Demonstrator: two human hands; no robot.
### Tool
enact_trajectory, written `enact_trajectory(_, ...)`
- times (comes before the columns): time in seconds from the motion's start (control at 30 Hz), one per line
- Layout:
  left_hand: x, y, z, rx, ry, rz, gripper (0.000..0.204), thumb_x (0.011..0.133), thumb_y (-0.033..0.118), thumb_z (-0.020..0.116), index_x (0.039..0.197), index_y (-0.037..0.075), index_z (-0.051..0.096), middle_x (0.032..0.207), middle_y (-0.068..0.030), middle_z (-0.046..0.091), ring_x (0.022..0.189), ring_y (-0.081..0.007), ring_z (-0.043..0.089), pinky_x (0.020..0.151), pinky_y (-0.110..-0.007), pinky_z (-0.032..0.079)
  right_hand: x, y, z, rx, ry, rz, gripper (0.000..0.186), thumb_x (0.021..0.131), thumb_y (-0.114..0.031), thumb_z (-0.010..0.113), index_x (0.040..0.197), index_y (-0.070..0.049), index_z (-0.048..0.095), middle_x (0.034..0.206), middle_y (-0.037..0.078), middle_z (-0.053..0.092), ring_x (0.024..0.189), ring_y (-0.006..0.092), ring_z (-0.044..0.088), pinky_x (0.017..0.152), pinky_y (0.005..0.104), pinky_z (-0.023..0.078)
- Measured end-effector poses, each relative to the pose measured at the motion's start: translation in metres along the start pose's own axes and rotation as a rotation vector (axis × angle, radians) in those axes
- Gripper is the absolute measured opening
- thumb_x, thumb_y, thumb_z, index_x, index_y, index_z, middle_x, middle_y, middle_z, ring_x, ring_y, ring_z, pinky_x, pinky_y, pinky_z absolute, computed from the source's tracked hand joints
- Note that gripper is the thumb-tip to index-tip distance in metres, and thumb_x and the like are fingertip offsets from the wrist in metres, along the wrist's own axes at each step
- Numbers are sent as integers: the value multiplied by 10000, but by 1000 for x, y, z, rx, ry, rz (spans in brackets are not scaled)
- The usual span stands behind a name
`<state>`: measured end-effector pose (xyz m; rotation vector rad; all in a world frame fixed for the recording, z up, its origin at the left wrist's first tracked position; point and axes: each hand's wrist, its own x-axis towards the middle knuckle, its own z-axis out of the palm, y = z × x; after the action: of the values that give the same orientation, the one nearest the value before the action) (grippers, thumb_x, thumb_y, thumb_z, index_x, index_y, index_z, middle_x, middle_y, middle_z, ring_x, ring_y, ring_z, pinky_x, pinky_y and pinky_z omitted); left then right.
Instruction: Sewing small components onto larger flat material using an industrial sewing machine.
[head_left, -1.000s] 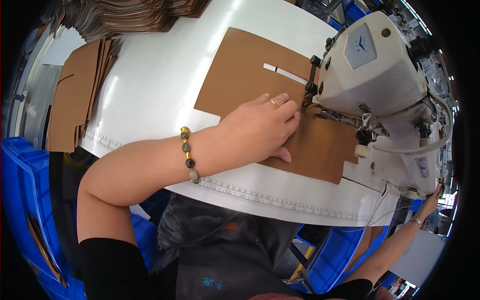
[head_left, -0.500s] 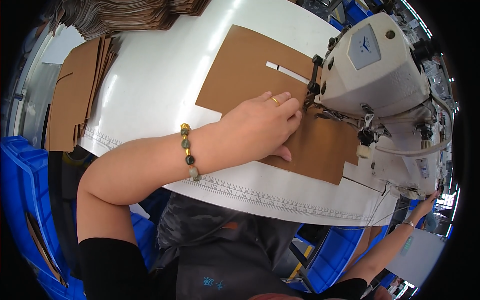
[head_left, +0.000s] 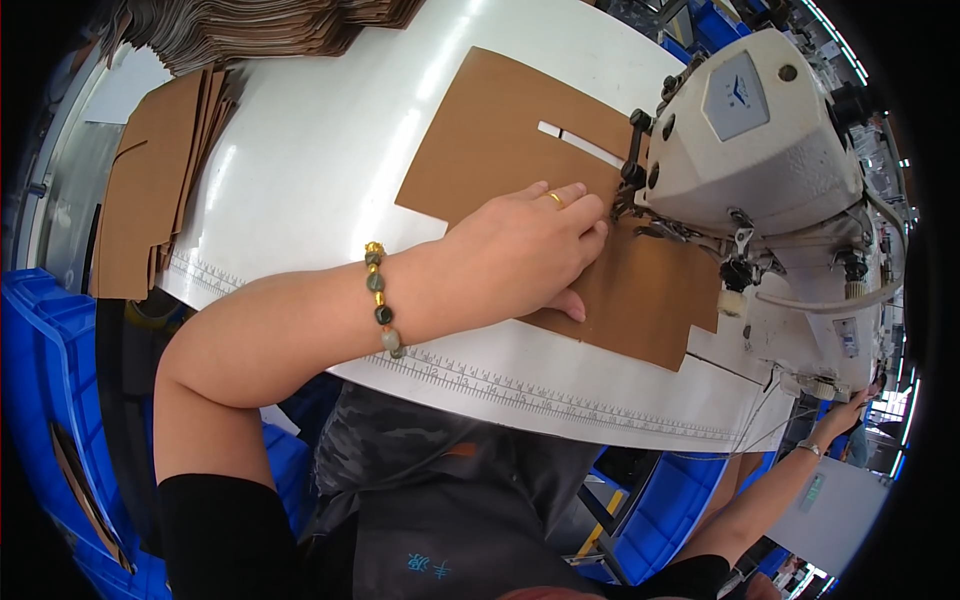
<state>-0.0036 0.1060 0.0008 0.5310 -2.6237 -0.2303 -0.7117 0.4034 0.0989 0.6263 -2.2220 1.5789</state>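
My left hand (head_left: 525, 250) lies palm down on a flat brown panel (head_left: 500, 150), fingers side by side and lightly bent, thumb set apart toward the near side; it rests on the sheet, with nothing pinched in it. The panel sits on the white table (head_left: 290, 180) in front of me, right of the middle, and its right part runs beneath the head of a pale sewing machine (head_left: 750, 140). My fingertips are just left of the machine's needle area. A narrow slot (head_left: 595, 147) cut in the far part of the panel shows white, with a small dark mark across it, and the panel's near left and near right corners are notched. My right arm reaches out to the right, and my right hand (head_left: 860, 400) is by the near right end of the machine, too small and dim there for me to tell how it grips. A beaded bracelet (head_left: 375, 283) circles my left wrist, and a gold ring (head_left: 557, 200) is on one finger. A printed ruler scale (head_left: 530, 393) follows the table's near edge. At the left lies a small stack of brown panels (head_left: 145, 190), with a thicker pile of brown sheets (head_left: 240, 30) at the far left. Blue bins (head_left: 665, 510) stand below the table on both sides of my dark apron (head_left: 460, 520).
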Motion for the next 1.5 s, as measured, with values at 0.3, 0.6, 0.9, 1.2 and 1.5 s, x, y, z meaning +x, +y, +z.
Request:
enact_trajectory(0.3, -1, 0, -1, 56, -7, 16, 682, 778, 433, 798, 1289, 13, 634, 1116, -78, 570, 1056, -217, 636, 944, -311, 527, -48, 18, 25, 252, 64, 29, 597, 1033, -442, 584, 1360, 56, 554, 1285, 169, 639, 1066, 250, 680, 880, 384, 574)
enact_trajectory(0.6, 5, 2, -11, 68, -61, 40, 708, 788, 441, 784, 1328, 15, 616, 1161, -88, 574, 993, -238, 643, 945, -336, 509, -217, -107, 56, 181, 309, -444, 329, 1053, -249, 597, 983, 51, 711, 957, 140, 720, 739, 192, 610, 669, 282, 491)
enact_trajectory(0.9, 8, 6, -18, 25, -235, -58, 780, 810, 509, 744, 1396, 20, 579, 1369, -136, 585, 1278, -348, 570, 1055, -396, 474, -399, -244, 206, -160, -931, -1307, 616, 751, -38, 722, 1358, -116, 653, 771, 6, 650, 588, 187, 600, 520, 342, 467)
enact_trajectory(1.2, 7, 5, -18, 12, -263, -83, 781, 808, 522, 744, 1386, 23, 578, 1369, -148, 579, 1318, -355, 549, 1063, -412, 474, -423, -240, 209, -213, -1037, -1263, 665, 708, -112, 722, 1367, -178, 656, 755, -10, 560, 596, 193, 575, 516, 338, 468)
enact_trajectory(1.5, 9, 3, -13, 40, -118, 8, 754, 804, 498, 747, 1327, -26, 606, 1242, -156, 598, 1190, -344, 616, 991, -386, 507, -428, -236, 212, -134, -1061, -1204, 603, 742, -106, 709, 1337, -194, 680, 771, 1, 584, 618, 213, 595, 538, 359, 481)
